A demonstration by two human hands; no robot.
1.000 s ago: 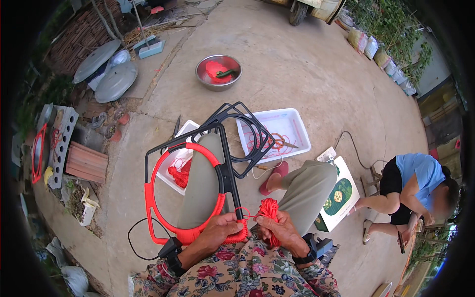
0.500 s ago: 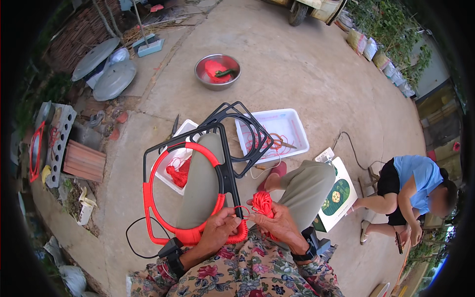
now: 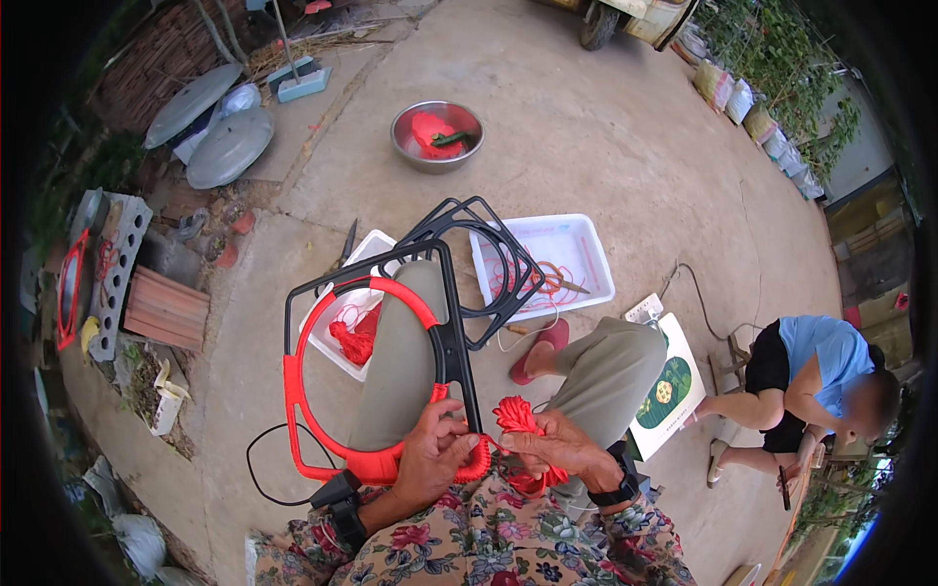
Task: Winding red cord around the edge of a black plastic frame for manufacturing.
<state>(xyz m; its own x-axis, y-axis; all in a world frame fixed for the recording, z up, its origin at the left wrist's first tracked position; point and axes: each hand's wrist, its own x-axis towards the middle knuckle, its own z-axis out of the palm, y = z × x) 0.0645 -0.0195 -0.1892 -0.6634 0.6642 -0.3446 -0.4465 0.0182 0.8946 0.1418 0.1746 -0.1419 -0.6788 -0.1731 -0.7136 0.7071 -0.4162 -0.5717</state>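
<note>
The left hand [image 3: 430, 451] is closed on the lower right corner of a black frame [image 3: 453, 342], its thumb and fingers beside the red cord wrapped there. To the right, the right hand [image 3: 562, 447] has its fingers clamped around a bundle of red cord [image 3: 518, 415], loops sticking out above and below; a strand runs from it to the frame's corner.

The frame stands over the person's knee: a ring inside a square, wrapped red down the left and along the bottom, bare black at the top and most of the right bar.

A white tray [image 3: 374, 246] behind the frame holds more red cord [image 3: 354, 344]. A metal bowl [image 3: 438, 164] contains something red and a long dark green thing. Another white tray [image 3: 586, 244] holds scissors [image 3: 562, 281] and loose red strands.
</note>
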